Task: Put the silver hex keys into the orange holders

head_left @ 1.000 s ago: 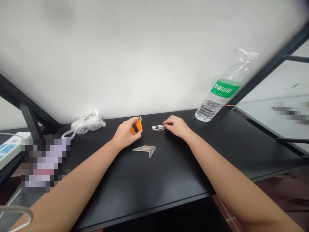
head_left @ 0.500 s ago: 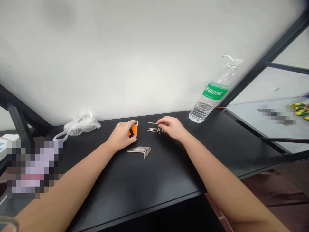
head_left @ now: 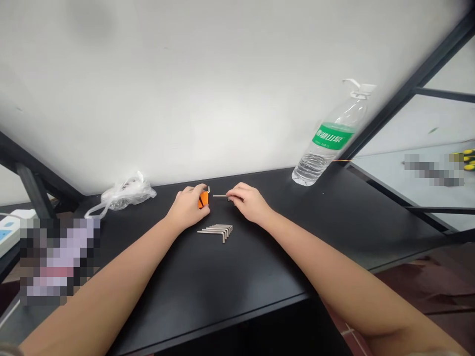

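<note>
Now | right hand (head_left: 249, 202): hex key (head_left: 219, 196) (pinched) | long axis sideways, tip leftward

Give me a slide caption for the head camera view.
Left hand holds an orange holder; right hand pinches a metal key.

head-worn view, looking forward and down, both forearms entering from below

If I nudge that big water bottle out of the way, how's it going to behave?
The bottle looks part-filled, so probably bottom-heavy, with water sloshing when pushed. Its clear, thin-looking plastic may flex under a squeeze. Standing tall and narrow, it could tip if pushed high.
</note>
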Demonstrator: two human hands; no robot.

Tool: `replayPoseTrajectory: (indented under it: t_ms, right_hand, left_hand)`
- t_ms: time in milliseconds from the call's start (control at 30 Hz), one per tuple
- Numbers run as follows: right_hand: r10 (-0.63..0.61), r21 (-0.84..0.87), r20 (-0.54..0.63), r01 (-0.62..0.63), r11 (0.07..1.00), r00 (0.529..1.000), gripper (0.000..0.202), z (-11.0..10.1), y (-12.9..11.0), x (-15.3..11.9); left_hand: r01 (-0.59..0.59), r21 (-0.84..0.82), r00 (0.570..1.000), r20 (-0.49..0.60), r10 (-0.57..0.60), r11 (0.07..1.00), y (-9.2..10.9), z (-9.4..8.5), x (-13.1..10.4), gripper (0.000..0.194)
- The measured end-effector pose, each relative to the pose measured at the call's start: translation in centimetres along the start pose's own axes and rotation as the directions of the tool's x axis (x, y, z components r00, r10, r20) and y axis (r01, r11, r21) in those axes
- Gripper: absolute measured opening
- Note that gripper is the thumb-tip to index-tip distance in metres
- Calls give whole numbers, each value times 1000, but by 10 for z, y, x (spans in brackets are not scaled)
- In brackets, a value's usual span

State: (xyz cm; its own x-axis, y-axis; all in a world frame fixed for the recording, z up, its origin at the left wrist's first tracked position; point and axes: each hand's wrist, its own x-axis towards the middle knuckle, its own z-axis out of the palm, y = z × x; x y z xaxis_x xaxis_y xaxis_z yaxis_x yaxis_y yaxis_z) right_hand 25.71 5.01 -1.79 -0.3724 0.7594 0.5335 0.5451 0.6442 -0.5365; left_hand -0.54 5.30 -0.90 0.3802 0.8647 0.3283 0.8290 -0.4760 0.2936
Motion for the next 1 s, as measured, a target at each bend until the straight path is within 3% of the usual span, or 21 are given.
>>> replayPoseTrajectory:
  t_ms: [300,500,733,1000]
  right_hand:
    - [18,-28,45,-17,999,999,20,-4,5,0]
    - [-42,-100,94,51,994,995,23,1,0,-3]
    - [-81,-163,123,100,981,989,24,5,-4,-5]
    - [-128,-122,78,137,983,989,26,0,-3,-4]
  left_hand:
    - [7,-5,999,-38,-7,1000,-4,1,-1,47]
    - [-20,-146,998,53,28,989,0,-3,0,34]
    - [-37,-261,993,96,64,965,4,-5,-2,37]
    - [-4,-466,1000,15,12,885,4,-4,-7,45]
